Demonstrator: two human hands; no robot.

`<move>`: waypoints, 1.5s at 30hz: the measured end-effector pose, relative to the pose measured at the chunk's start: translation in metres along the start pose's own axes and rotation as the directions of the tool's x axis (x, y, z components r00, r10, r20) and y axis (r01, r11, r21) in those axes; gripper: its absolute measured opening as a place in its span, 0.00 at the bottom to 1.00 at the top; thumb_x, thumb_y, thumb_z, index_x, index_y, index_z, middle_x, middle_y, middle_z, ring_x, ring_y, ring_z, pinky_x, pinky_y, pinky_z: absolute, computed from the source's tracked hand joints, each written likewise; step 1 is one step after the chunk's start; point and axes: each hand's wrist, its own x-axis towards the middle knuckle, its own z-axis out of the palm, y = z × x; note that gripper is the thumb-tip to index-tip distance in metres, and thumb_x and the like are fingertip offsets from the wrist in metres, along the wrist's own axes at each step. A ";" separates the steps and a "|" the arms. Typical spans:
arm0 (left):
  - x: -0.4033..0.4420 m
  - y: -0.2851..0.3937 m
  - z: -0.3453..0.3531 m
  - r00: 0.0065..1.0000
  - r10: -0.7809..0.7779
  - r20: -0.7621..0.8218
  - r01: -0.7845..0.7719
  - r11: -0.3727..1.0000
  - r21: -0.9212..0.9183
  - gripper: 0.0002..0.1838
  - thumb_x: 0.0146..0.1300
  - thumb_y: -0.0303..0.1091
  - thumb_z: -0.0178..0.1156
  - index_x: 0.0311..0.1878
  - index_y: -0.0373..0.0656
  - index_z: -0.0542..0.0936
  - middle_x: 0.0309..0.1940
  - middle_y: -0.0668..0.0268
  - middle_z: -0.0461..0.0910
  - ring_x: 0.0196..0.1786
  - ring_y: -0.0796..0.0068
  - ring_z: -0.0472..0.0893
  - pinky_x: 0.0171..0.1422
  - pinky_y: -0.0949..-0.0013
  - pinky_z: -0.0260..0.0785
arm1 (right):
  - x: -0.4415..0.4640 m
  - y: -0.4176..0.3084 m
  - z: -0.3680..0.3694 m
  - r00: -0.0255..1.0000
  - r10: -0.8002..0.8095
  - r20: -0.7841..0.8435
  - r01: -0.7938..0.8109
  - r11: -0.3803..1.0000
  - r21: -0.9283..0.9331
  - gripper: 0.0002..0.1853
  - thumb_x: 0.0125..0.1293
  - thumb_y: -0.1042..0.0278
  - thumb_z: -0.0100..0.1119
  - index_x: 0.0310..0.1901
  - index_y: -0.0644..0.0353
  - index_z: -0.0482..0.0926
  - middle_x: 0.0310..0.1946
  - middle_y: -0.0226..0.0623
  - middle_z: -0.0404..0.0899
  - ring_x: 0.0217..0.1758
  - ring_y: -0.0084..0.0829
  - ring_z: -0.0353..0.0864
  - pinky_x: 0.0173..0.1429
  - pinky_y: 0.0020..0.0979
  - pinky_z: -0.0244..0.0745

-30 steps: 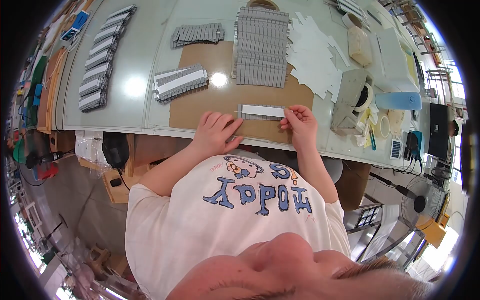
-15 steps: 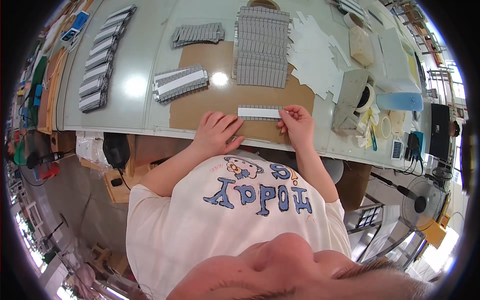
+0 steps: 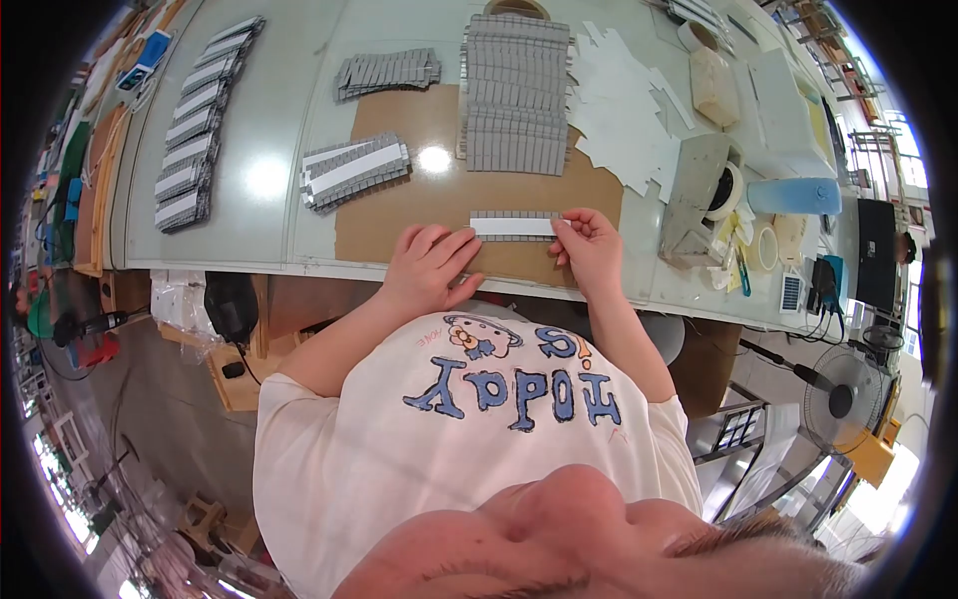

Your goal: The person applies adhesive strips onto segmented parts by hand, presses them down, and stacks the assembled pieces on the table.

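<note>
Head view: nearest is a soft white cotton shirt (image 3: 479, 439) with blue printed letters, and past it two bare hands reach over the table edge. The left hand (image 3: 427, 265) rests palm down, fingers slightly spread, thumb apart, the forefinger at the left end of the work; whether it presses there I cannot tell. The right hand (image 3: 591, 248) has thumb and forefinger pinched on the right end of a white strip (image 3: 511, 227), smooth, flat and narrow. The strip lies along a grey ribbed piece (image 3: 514, 215) whose segmented edges show on both long sides. Beneath is a sheet of brown cardboard (image 3: 419, 225) on a glossy pale table (image 3: 269, 120).

Farther out, a fanned pile (image 3: 355, 172) of similar pieces, white strip on top, overlaps the cardboard's left edge. A tall grey stack (image 3: 516, 95) covers the cardboard's far part, a smaller grey bundle (image 3: 389, 72) to its left. Jagged white sheets (image 3: 624, 120) spread to the right, near a scuffed box (image 3: 689, 225) holding tape (image 3: 726, 190) and a translucent blue bottle (image 3: 795, 196). A long overlapping row (image 3: 195, 130) lies far left.
</note>
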 end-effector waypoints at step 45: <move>0.029 0.037 0.025 0.995 0.049 0.082 -0.039 0.992 -0.123 0.28 0.53 0.47 0.72 0.58 0.49 0.83 0.49 0.67 0.75 0.56 0.64 0.72 0.66 0.55 0.63 | -0.065 0.028 -0.091 0.632 -0.730 0.260 0.696 0.387 -0.605 0.07 0.58 0.78 0.69 0.37 0.60 0.80 0.47 0.42 0.86 0.43 0.43 0.83 0.45 0.37 0.78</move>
